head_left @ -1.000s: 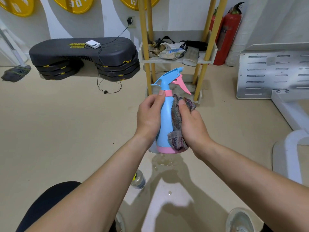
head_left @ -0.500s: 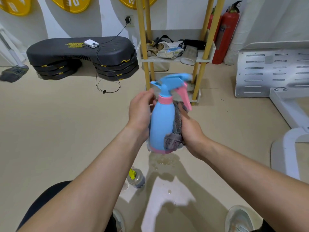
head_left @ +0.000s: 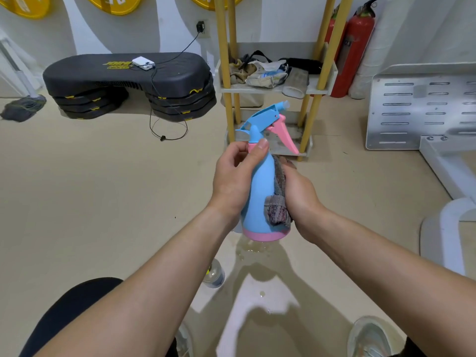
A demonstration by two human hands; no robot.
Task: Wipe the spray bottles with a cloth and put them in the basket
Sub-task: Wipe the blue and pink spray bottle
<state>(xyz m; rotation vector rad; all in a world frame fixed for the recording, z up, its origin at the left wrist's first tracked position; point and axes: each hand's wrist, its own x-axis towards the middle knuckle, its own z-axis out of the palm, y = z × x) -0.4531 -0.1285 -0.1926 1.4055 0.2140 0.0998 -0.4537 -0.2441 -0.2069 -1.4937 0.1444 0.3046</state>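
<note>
My left grip [head_left: 233, 181] had shifted up, pinching the bottle [head_left: 257, 199] neck; my right grip [head_left: 301, 199] clutched the cloth [head_left: 278, 211] against it, wiping unfinished.

Left grip [head_left: 233, 181] curled; right grip [head_left: 301, 199] curled.

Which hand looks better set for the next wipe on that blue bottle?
Right. The right hand already holds the cloth against the side of the spray bottle. The left hand grips the bottle's neck and is probably best left steadying it.
</note>
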